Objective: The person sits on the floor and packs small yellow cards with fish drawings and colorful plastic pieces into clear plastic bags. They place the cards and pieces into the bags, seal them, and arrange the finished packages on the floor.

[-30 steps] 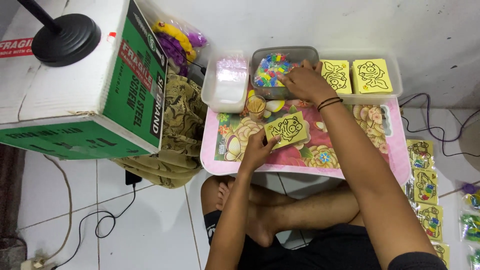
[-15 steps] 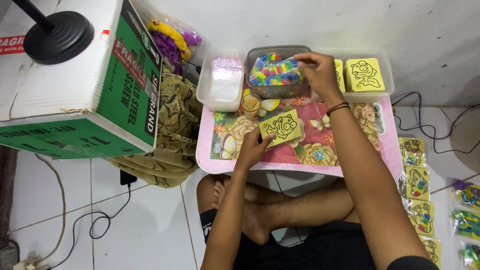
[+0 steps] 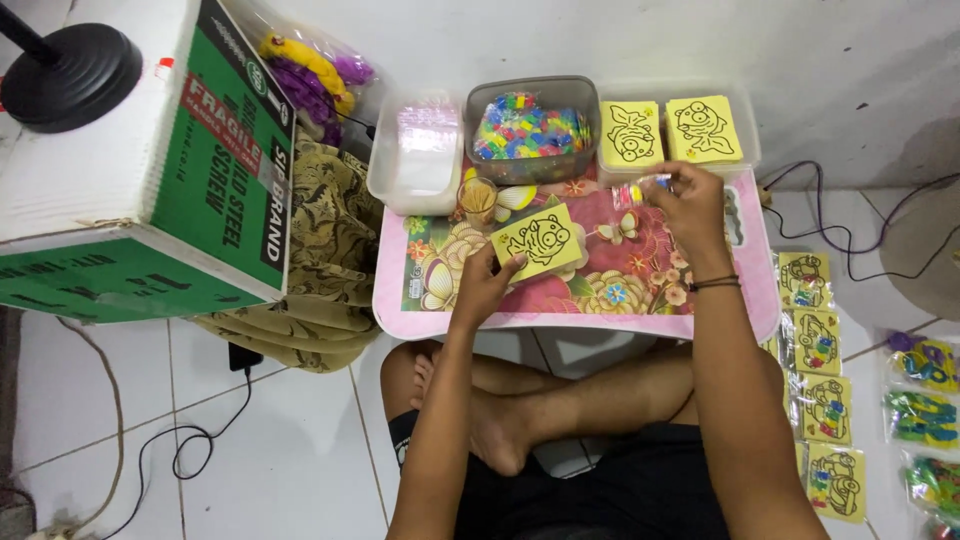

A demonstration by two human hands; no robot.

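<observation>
On the left stands a big green and white cardboard box (image 3: pixel 150 190). Next comes the small pink table (image 3: pixel 420 300) over the person's crossed legs. The left hand (image 3: pixel 487 285) holds a yellow card (image 3: pixel 538 240) with a black line drawing, fingers closed on its lower edge, just above the table. The right hand (image 3: pixel 690 205) pinches something small and colourful (image 3: pixel 640 187), maybe little packets. Behind is a clear tub (image 3: pixel 530 130) of coloured pieces.
</observation>
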